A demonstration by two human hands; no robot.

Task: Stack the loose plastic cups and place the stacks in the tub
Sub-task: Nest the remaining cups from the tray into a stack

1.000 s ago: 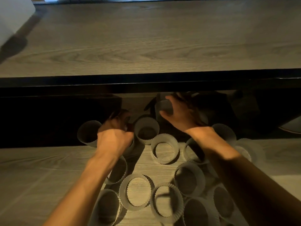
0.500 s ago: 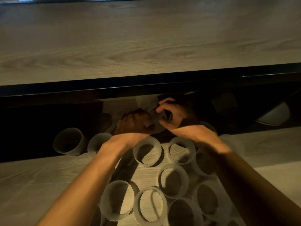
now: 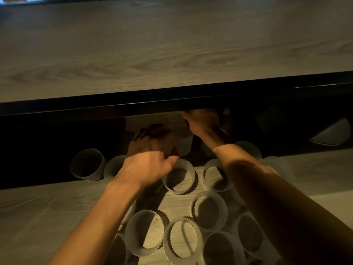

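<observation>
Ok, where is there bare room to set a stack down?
Bare: the lower wood surface left of the left forearm, and its far strip right of the right forearm; also the upper tabletop. Crowded: loose cups fill the space between both arms.

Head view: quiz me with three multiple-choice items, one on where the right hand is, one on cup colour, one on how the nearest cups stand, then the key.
1. Where is the right hand?
A. on the tabletop
B. under the dark table edge
C. inside a tub
2. What colour are the cups?
A. red
B. pale grey-white
C. blue
3. How do the nearest cups stand?
A. mouths up, side by side
B. upside down
C. in one tall stack
Key: B, it reaches beneath the edge; B, every fluted wall looks pale; A, their insides show from above.
</observation>
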